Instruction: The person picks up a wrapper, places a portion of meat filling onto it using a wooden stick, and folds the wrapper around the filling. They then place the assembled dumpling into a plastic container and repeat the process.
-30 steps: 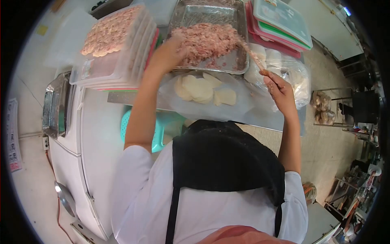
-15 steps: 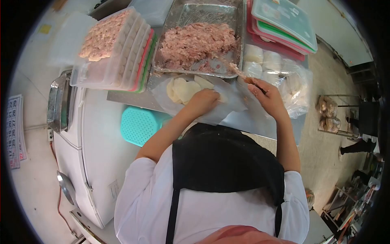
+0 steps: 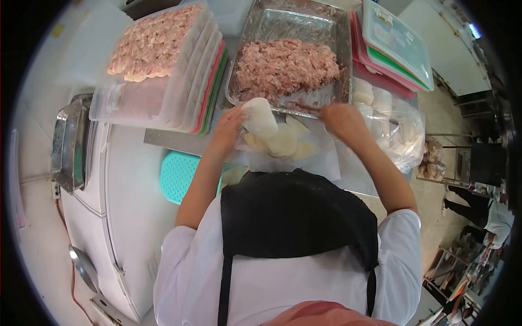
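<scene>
While the left hand (image 3: 231, 122) pinched a round dough wrapper (image 3: 259, 116) between its fingers and held it lifted just near of the metal tray (image 3: 342, 41), the right hand (image 3: 340, 117) was closed around a thin stick (image 3: 304, 107) whose tip lay at the near edge of the minced filling (image 3: 285, 65). More wrappers (image 3: 283, 144) sat on a plastic sheet just below both hands. Stacked trays of filled dumplings (image 3: 157, 41) stood to the left.
</scene>
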A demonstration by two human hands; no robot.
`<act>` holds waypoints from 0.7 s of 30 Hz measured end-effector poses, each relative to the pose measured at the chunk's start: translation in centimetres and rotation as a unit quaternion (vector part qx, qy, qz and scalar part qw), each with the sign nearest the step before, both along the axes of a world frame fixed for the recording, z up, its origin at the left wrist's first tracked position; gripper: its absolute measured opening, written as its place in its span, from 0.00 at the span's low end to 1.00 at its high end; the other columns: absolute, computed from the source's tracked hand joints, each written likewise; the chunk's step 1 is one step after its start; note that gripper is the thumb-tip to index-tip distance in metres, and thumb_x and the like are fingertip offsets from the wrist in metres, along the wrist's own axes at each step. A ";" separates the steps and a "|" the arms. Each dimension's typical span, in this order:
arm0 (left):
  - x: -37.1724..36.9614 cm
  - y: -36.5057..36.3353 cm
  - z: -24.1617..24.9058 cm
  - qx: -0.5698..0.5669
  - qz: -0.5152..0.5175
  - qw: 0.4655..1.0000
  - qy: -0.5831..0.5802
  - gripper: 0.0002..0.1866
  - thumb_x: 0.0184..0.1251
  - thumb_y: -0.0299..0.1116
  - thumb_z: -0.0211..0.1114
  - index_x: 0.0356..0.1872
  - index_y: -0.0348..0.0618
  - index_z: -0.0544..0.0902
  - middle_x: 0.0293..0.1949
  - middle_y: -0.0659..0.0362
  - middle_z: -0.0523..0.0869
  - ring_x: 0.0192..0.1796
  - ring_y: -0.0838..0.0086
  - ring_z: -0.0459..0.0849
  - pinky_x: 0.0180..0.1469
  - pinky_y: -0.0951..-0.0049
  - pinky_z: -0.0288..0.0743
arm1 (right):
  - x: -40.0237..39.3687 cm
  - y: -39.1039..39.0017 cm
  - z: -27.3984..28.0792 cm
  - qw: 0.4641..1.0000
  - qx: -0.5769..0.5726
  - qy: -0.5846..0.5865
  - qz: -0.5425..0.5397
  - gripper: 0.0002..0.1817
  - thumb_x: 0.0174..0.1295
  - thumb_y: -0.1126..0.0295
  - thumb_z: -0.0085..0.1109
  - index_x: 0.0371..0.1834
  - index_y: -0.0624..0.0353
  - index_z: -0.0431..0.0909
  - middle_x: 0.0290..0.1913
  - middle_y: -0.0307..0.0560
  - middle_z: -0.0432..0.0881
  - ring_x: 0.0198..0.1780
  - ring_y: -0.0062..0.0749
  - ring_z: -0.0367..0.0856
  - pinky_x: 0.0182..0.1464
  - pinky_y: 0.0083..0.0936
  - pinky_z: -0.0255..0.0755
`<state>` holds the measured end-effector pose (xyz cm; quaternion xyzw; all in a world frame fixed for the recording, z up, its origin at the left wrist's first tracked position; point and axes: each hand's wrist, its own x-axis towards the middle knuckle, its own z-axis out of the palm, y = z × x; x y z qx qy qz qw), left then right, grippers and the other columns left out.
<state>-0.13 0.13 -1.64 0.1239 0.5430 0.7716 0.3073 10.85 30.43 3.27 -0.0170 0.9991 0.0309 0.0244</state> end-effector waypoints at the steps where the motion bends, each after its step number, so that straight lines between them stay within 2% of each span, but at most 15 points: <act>1: -0.3 -0.4 0.1 0.056 0.007 0.996 -0.062 0.22 0.68 0.37 0.61 0.60 0.38 0.76 0.50 0.59 0.82 0.51 0.79 0.79 0.54 0.76 0.73 | 0.5 -1.3 1.2 1.000 0.009 0.000 0.021 0.10 0.56 0.66 0.53 0.25 0.58 0.81 0.29 0.54 0.82 0.33 0.48 0.83 0.34 0.44 0.75; 2: -0.6 -0.7 0.4 0.019 -0.003 1.000 -0.005 0.22 0.68 0.36 0.61 0.60 0.38 0.75 0.51 0.59 0.82 0.52 0.78 0.78 0.55 0.76 0.72 | 0.5 -2.0 2.3 0.999 0.019 -0.002 0.042 0.11 0.56 0.65 0.53 0.23 0.58 0.81 0.27 0.54 0.82 0.32 0.48 0.83 0.33 0.44 0.76; 3: -0.7 -0.8 2.0 -0.017 -0.013 0.998 0.051 0.22 0.69 0.36 0.60 0.61 0.37 0.74 0.52 0.58 0.81 0.53 0.78 0.78 0.56 0.75 0.72 | 0.3 -1.0 3.5 0.998 -0.003 0.050 0.048 0.13 0.59 0.64 0.53 0.22 0.57 0.81 0.24 0.52 0.81 0.31 0.47 0.84 0.33 0.43 0.76; 4: -0.8 -1.0 3.2 -0.054 -0.024 0.992 0.107 0.22 0.70 0.35 0.59 0.61 0.37 0.74 0.53 0.58 0.81 0.54 0.77 0.78 0.57 0.75 0.72 | -0.3 0.1 4.6 0.999 0.014 0.039 0.018 0.14 0.61 0.63 0.52 0.22 0.57 0.81 0.23 0.52 0.81 0.31 0.47 0.84 0.32 0.43 0.76; 7: -1.7 -1.4 4.0 -0.061 0.037 0.993 0.096 0.21 0.71 0.34 0.58 0.61 0.37 0.74 0.53 0.57 0.81 0.55 0.77 0.78 0.59 0.74 0.71 | -1.5 2.3 5.5 0.995 0.085 0.013 -0.059 0.17 0.64 0.59 0.52 0.23 0.58 0.81 0.23 0.53 0.80 0.29 0.48 0.83 0.32 0.42 0.76; 10: -2.6 -2.2 3.6 0.028 0.052 0.998 0.003 0.19 0.71 0.32 0.56 0.61 0.37 0.74 0.54 0.58 0.81 0.56 0.76 0.77 0.59 0.73 0.70 | 0.1 -0.9 1.8 1.000 -0.019 -0.023 0.008 0.19 0.63 0.57 0.54 0.20 0.59 0.80 0.22 0.54 0.80 0.28 0.50 0.82 0.31 0.41 0.75; 11: -2.8 -2.1 3.4 0.021 0.057 0.998 0.031 0.19 0.71 0.32 0.56 0.61 0.36 0.74 0.54 0.57 0.80 0.56 0.75 0.77 0.60 0.73 0.70 | 0.6 -1.2 2.1 0.999 0.012 0.014 0.026 0.14 0.57 0.62 0.56 0.20 0.58 0.81 0.24 0.55 0.81 0.30 0.49 0.83 0.30 0.38 0.75; 14: -2.9 -2.1 3.3 -0.019 0.083 0.990 0.115 0.19 0.72 0.32 0.55 0.60 0.36 0.74 0.55 0.57 0.80 0.58 0.74 0.76 0.62 0.72 0.69 | 0.0 1.1 6.1 0.999 0.033 -0.017 -0.022 0.12 0.55 0.64 0.55 0.19 0.59 0.81 0.24 0.55 0.81 0.30 0.49 0.83 0.31 0.38 0.75; 15: -2.8 -1.8 3.7 -0.039 0.098 0.984 0.147 0.19 0.72 0.32 0.55 0.60 0.36 0.74 0.56 0.57 0.80 0.59 0.73 0.76 0.62 0.72 0.68 | 0.0 2.1 6.2 0.992 0.099 -0.069 -0.044 0.11 0.55 0.65 0.55 0.20 0.57 0.81 0.24 0.53 0.81 0.31 0.46 0.83 0.31 0.38 0.75; 16: -2.8 -1.5 4.0 -0.059 0.112 0.976 0.179 0.18 0.72 0.32 0.54 0.60 0.36 0.75 0.56 0.57 0.80 0.59 0.73 0.76 0.63 0.71 0.68 | 0.1 1.8 5.7 0.994 0.071 -0.060 -0.056 0.13 0.57 0.61 0.55 0.22 0.58 0.81 0.24 0.53 0.81 0.32 0.47 0.83 0.32 0.39 0.74; 18: -3.2 -1.1 3.6 -0.027 0.158 0.975 0.154 0.18 0.72 0.31 0.54 0.59 0.36 0.75 0.55 0.56 0.80 0.59 0.72 0.76 0.63 0.70 0.68 | 0.7 1.0 2.9 0.996 0.015 -0.042 -0.080 0.19 0.59 0.54 0.57 0.25 0.60 0.83 0.25 0.55 0.81 0.33 0.48 0.82 0.33 0.41 0.73; 19: -3.3 -0.9 3.5 -0.011 0.181 0.973 0.142 0.18 0.72 0.31 0.54 0.59 0.35 0.75 0.55 0.55 0.80 0.60 0.72 0.75 0.63 0.70 0.68 | 0.8 1.6 -0.4 0.994 -0.037 0.073 0.066 0.19 0.61 0.54 0.56 0.25 0.59 0.82 0.26 0.54 0.82 0.33 0.49 0.83 0.34 0.43 0.73; 21: -2.8 -0.5 4.2 0.037 0.215 0.974 0.069 0.18 0.73 0.31 0.54 0.59 0.35 0.75 0.56 0.55 0.80 0.60 0.72 0.75 0.63 0.69 0.68 | -0.5 -1.6 -1.5 0.996 -0.018 0.059 0.060 0.19 0.61 0.54 0.55 0.26 0.60 0.81 0.27 0.53 0.82 0.33 0.48 0.83 0.35 0.43 0.73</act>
